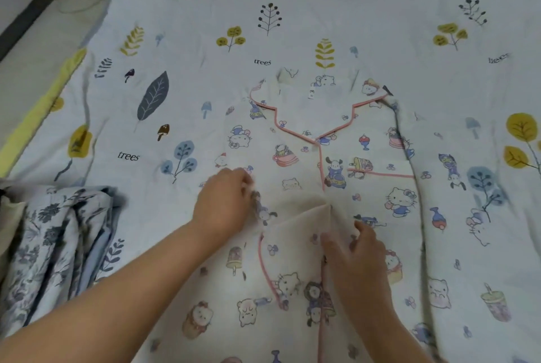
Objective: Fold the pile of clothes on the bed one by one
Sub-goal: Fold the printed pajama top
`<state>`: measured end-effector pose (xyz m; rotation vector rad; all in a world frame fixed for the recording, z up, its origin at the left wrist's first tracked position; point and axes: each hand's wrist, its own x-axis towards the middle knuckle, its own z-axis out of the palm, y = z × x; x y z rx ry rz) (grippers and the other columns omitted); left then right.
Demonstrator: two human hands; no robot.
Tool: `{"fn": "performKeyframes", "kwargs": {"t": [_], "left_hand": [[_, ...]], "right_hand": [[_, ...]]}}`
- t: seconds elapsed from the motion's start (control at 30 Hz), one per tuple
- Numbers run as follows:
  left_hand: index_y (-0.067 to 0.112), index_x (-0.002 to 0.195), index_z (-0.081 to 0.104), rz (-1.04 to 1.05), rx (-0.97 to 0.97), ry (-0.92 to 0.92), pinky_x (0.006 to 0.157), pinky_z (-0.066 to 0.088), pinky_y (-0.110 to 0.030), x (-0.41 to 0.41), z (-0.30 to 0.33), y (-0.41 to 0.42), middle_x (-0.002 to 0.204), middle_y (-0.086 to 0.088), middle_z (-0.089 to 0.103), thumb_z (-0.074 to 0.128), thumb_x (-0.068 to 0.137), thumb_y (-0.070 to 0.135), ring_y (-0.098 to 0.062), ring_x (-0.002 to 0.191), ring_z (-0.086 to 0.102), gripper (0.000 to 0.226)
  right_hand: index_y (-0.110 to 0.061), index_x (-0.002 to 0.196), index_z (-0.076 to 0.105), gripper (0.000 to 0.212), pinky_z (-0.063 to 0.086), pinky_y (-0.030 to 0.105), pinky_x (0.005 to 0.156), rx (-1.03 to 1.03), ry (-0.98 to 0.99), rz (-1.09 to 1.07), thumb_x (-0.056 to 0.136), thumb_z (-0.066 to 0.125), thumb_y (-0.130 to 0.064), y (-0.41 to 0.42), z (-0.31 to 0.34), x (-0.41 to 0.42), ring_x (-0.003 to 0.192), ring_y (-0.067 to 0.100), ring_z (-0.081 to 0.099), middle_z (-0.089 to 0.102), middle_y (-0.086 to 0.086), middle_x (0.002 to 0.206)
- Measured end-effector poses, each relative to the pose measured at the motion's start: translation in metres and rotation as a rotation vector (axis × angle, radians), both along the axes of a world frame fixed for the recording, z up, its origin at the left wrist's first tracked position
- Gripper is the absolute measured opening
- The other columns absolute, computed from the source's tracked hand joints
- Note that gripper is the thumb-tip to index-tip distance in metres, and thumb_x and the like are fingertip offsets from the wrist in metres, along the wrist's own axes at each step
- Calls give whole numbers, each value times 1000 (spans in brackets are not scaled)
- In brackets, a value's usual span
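Note:
A cream pajama shirt [366, 157] with cartoon prints and pink piping lies face up on the bed, collar pointing away from me. Its left front panel is turned back near the middle, showing the plain inside. My left hand [225, 201] grips the fabric at that turned-back flap, fingers curled into it. My right hand [355, 251] pinches the shirt's front edge just right of the fold. A crumpled blue floral garment [55, 248] lies at the left edge of the bed.
The bed is covered by a white sheet [205, 69] printed with trees and leaves. At the far left a yellow sheet border [38, 110] runs along the bed's edge, with floor [26, 49] and a dark baseboard beyond.

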<state>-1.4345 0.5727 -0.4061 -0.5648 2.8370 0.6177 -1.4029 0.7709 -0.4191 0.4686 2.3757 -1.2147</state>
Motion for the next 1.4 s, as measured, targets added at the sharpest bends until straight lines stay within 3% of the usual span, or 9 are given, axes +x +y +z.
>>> {"fn": "performKeyframes", "kwargs": {"t": [0.2, 0.3, 0.43, 0.53, 0.7, 0.9, 1.13, 1.27, 1.4], "left_hand": [[9, 124, 42, -55, -238, -208, 74, 39, -40, -20, -39, -42, 111, -18, 49, 55, 87, 24, -37, 104, 49, 43], [5, 118, 47, -148, -284, -183, 66, 38, -36, -16, -43, -57, 101, -19, 51, 50, 88, 10, -37, 90, 55, 30], [2, 113, 56, 46, -366, -118, 69, 38, -42, -16, -24, -93, 102, -24, 50, 54, 81, -2, -43, 87, 55, 32], [2, 114, 55, 56, -393, -204, 67, 41, -42, -18, -22, -108, 99, -22, 52, 69, 71, 0, -42, 87, 54, 45], [3, 124, 52, 73, -249, -56, 87, 41, -46, -37, -31, -95, 115, -24, 51, 58, 84, 14, -42, 107, 48, 41], [7, 127, 52, 111, -122, 37, 96, 38, -43, -81, -44, -73, 125, -24, 48, 44, 96, 24, -40, 114, 47, 35], [21, 146, 26, -197, -178, 65, 108, 24, -49, -126, -58, -54, 149, -17, 28, 33, 96, 48, -34, 136, 27, 58], [31, 149, -3, -384, -501, -353, 114, 8, -52, -127, -77, -68, 158, -1, -7, 16, 93, 58, -22, 145, 0, 64], [20, 150, 4, -300, -549, -90, 114, -2, -55, -122, -67, -37, 157, -11, -7, 20, 96, 50, -32, 144, -8, 64]], "right_hand": [[-35, 127, 50, 97, 51, 39, 69, 406, 282, 423, 39, 59, -75, -59, 10, 22, 86, 21, 52, 44, 2, 98], [-26, 93, 69, 83, 51, 36, 53, 469, 278, 656, 15, 90, -43, -57, -7, 22, 67, 24, 57, 54, 8, 83], [-23, 83, 58, 23, 47, 22, 59, 51, 158, 500, 73, 69, -6, -18, 2, -3, 66, 11, 54, 58, -5, 77], [-24, 77, 64, 35, 49, 19, 52, -298, 31, 228, 74, 63, 11, 25, 15, -17, 63, 17, 60, 64, 1, 69], [-40, 68, 65, 36, 48, 36, 82, 124, -27, 146, 83, 62, -8, 80, 12, -23, 88, 19, 59, 60, -2, 102], [-32, 138, 33, 59, 40, 33, 92, 383, -117, 271, 86, 44, -59, 52, 18, -15, 112, 18, 52, 49, -3, 132], [-46, 94, 44, 30, 45, 20, 68, 186, -102, 270, 89, 57, -19, 54, 8, -13, 74, 6, 57, 63, -12, 88], [-39, 114, 48, 33, 45, 29, 79, 456, -229, 297, 86, 63, -31, 75, 0, -5, 96, 20, 57, 62, -6, 108], [-11, 111, 53, 52, 49, 49, 68, 746, 325, 187, 60, 64, -8, 66, -23, -1, 97, 40, 55, 61, 25, 108]]}}
